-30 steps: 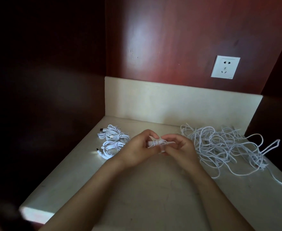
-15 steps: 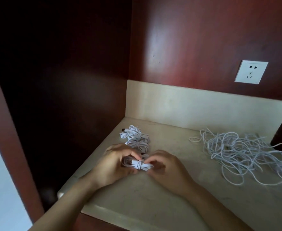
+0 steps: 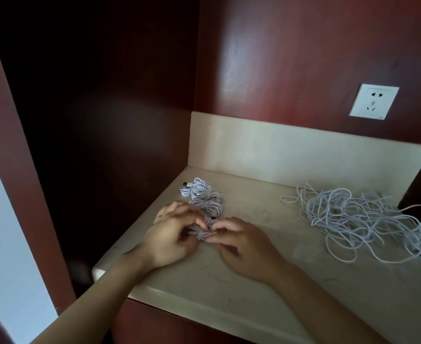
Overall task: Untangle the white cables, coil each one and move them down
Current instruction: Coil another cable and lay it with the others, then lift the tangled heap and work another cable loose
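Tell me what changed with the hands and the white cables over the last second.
The left hand and right hand carried the small coiled white cable bundle leftward and down toward the beige stone counter, just in front of the finished white cable coils. Both hands' fingers still pinch it. The finished coils and the tangled white cable pile stayed put.

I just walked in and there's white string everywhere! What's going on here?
A person is tidying up at a pale counter. The left hand and the right hand both pinch one small coiled cable between them, low over the counter near its left edge. The finished coils lie right behind it, towards the back corner. A big tangled pile of white cables waits on the right side, and neither hand touches it.
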Motion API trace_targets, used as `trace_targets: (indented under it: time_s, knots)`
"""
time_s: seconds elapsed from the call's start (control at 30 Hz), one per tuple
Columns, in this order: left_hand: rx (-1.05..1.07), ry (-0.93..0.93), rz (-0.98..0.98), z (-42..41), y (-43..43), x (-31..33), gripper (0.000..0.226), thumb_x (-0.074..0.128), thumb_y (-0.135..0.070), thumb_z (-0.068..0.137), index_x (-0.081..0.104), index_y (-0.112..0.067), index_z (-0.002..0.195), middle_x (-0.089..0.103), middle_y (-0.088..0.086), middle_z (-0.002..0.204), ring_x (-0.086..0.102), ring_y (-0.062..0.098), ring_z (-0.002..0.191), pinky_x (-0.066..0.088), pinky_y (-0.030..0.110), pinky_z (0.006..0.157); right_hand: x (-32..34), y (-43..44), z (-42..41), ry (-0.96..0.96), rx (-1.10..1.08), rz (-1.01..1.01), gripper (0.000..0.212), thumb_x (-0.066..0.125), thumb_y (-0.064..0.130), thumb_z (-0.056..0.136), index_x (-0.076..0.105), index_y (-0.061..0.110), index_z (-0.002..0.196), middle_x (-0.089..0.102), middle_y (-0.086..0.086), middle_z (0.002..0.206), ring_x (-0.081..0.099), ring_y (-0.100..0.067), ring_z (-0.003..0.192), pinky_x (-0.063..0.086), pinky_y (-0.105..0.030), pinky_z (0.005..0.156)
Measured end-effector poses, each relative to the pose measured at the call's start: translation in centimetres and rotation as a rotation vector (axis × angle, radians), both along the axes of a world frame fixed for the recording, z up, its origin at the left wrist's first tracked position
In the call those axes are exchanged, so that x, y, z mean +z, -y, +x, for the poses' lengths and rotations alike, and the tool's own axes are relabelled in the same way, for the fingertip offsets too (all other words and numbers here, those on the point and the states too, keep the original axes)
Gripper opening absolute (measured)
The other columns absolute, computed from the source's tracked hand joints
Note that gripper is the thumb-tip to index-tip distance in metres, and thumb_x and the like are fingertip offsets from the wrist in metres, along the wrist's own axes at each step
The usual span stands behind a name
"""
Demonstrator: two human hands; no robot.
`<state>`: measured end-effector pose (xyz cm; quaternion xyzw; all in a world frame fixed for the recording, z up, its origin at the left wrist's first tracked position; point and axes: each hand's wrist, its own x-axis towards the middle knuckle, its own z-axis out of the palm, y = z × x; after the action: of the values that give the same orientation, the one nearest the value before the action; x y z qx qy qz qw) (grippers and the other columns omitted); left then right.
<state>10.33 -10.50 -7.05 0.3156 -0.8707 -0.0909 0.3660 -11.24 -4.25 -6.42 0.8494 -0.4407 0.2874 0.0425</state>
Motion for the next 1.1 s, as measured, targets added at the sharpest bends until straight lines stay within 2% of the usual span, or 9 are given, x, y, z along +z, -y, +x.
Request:
trace_targets:
  time_s: [0.17,0.33,0.47,0.6,0.7,0.8,0.93,1.03,1.1]
  knots:
    - [0.025,-0.066,0.024,-2.4,-0.4,1.4,0.031,0.047,-0.036,0.071,0.068,-0.034,0.094,0.065,-0.017,0.102,0.058,0.009,0.102,0.044,0.038,0.092,2.3,-1.0,-3.1,-0.017,-0.126,0.03,0.033,0.051,0.026,0.081,0.075,0.03,0.104,0.068,0.009,0.112,0.064,-0.012,0.099,0.051,-0.026,0.083]
    - [-0.105,-0.022,0.081,-8.0,-0.8,3.5,0.029,0.044,-0.036,0.077,0.068,-0.032,0.093,0.062,-0.017,0.094,0.055,0.004,0.092,0.043,0.026,0.085,3.5,-3.6,-8.4,-0.161,-0.307,0.034,0.036,0.044,0.031,0.081,0.074,0.026,0.098,0.07,0.008,0.104,0.065,-0.02,0.092,0.054,-0.034,0.079]
    - [-0.199,0.105,0.117,-13.4,-1.2,4.3,0.027,0.047,-0.035,0.078,0.069,-0.033,0.094,0.065,-0.011,0.098,0.056,0.01,0.096,0.042,0.027,0.087,3.5,-5.6,-12.1,-0.197,-0.431,0.022,0.036,0.043,0.031,0.079,0.076,0.026,0.094,0.071,0.008,0.098,0.067,-0.019,0.089,0.055,-0.032,0.077]
    - [-0.293,0.185,0.103,-19.1,-1.3,4.4,0.042,0.037,-0.049,0.074,0.068,-0.033,0.098,0.067,-0.008,0.104,0.058,0.014,0.102,0.045,0.033,0.092,3.2,-7.7,-15.8,-0.193,-0.563,0.036,0.033,0.045,0.036,0.083,0.074,0.031,0.098,0.069,0.012,0.103,0.063,-0.015,0.094,0.051,-0.03,0.08]
    - [-0.314,0.248,0.083,-23.0,-1.8,4.7,0.031,0.052,-0.039,0.082,0.068,-0.031,0.106,0.065,-0.005,0.112,0.055,0.017,0.111,0.043,0.033,0.096,3.3,-8.7,-18.2,-0.213,-0.631,0.052,0.028,0.047,0.034,0.083,0.073,0.031,0.094,0.067,0.011,0.096,0.061,-0.015,0.089,0.05,-0.032,0.074]
    - [-0.281,0.273,0.061,-26.2,-2.2,4.7,0.034,0.061,-0.026,0.088,0.063,-0.028,0.122,0.058,-0.002,0.127,0.048,0.018,0.124,0.038,0.03,0.102,3.6,-9.0,-20.3,-0.17,-0.712,-0.009,0.033,0.043,0.033,0.081,0.074,0.028,0.092,0.069,0.011,0.095,0.062,-0.016,0.087,0.049,-0.028,0.074]
    - [-0.194,0.271,0.046,-29.1,-2.0,4.5,0.046,0.057,-0.027,0.09,0.053,-0.027,0.136,0.048,-0.005,0.143,0.038,0.018,0.134,0.033,0.032,0.109,4.1,-7.3,-22.6,-0.113,-0.759,-0.018,0.025,0.058,0.016,0.082,0.074,0.022,0.1,0.069,0.003,0.103,0.063,-0.024,0.095,0.049,-0.032,0.078]
    - [-0.135,0.224,0.028,-30.3,-1.9,4.2,0.044,0.054,-0.024,0.091,0.056,-0.024,0.135,0.051,-0.005,0.141,0.042,0.019,0.131,0.034,0.031,0.108,4.2,-4.8,-23.3,-0.086,-0.769,0.01,0.023,0.056,0.018,0.09,0.07,0.023,0.108,0.066,0.002,0.11,0.06,-0.023,0.101,0.049,-0.033,0.08]
    - [-0.116,0.151,0.046,-30.7,-1.8,4.0,0.039,0.055,-0.021,0.09,0.061,-0.023,0.128,0.056,-0.004,0.135,0.048,0.019,0.126,0.038,0.032,0.104,4.3,-3.0,-23.5,0.071,-0.843,0.023,0.016,0.05,0.023,0.096,0.064,0.021,0.103,0.066,0.0,0.102,0.061,-0.023,0.094,0.05,-0.035,0.076]
